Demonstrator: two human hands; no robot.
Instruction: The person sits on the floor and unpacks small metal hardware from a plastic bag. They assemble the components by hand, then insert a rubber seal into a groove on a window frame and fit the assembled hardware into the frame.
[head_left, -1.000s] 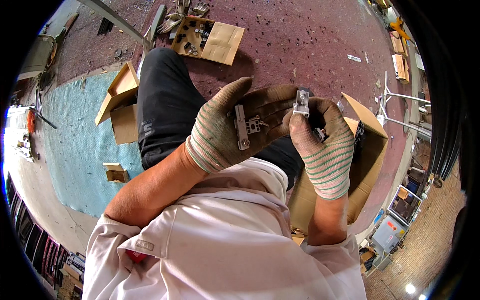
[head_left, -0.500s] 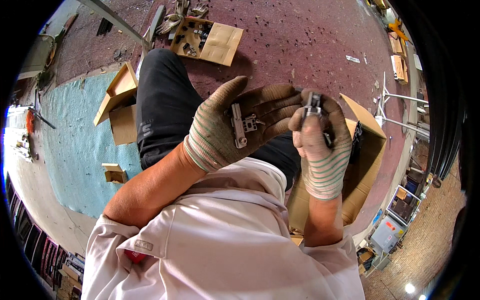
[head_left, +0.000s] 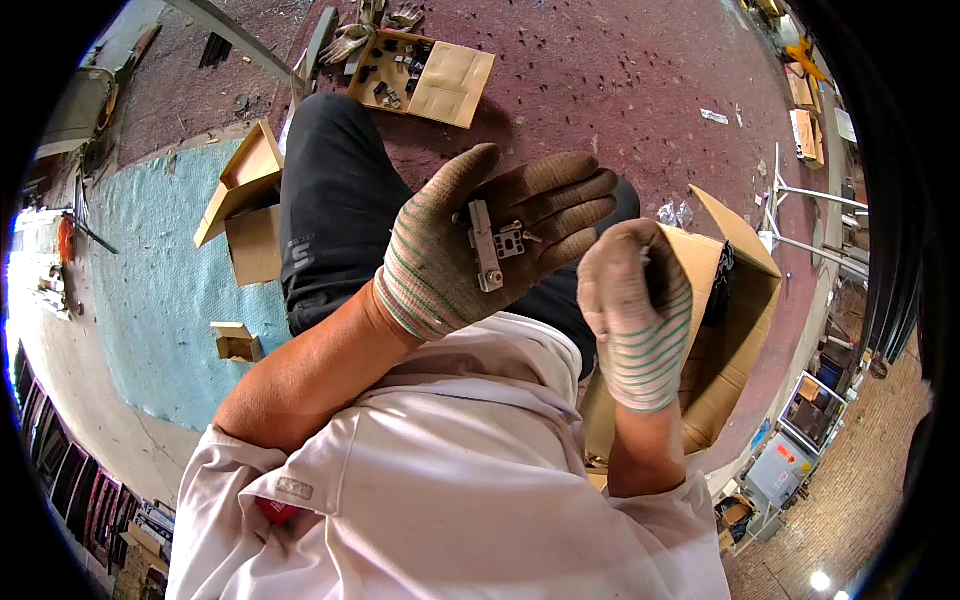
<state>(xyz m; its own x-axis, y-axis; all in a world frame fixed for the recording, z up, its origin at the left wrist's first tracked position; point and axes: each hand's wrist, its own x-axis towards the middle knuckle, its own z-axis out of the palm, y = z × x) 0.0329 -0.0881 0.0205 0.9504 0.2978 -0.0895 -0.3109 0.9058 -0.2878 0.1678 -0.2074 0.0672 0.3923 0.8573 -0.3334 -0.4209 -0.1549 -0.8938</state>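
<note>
My left hand [head_left: 540, 195], in a striped knit glove with a brown-stained palm, lies palm up with its fingers stretched out. On that palm rest a narrow metal bar-shaped fitting [head_left: 484, 246] and, beside it, a small slotted metal piece [head_left: 511, 241] with a pin-like end toward the fingers. My right hand [head_left: 636, 290], gloved alike, is raised just right of the left fingertips and apart from them. Its fingers are curled in; whatever they hold, if anything, is hidden.
A large open carton [head_left: 735, 345] stands by my right side, with dark items inside. Ahead, a shallow box [head_left: 452, 85] holds small black and metal parts, with spare gloves [head_left: 345, 44] beside it. Cardboard boxes [head_left: 252, 245] and a small box [head_left: 236, 343] lie left on a blue-green mat [head_left: 150, 300].
My right hand has turned and dropped slightly; the metal clip-like piece seen in its fingers is out of sight. My left fingers have straightened, with the metal parts still on the palm.
</note>
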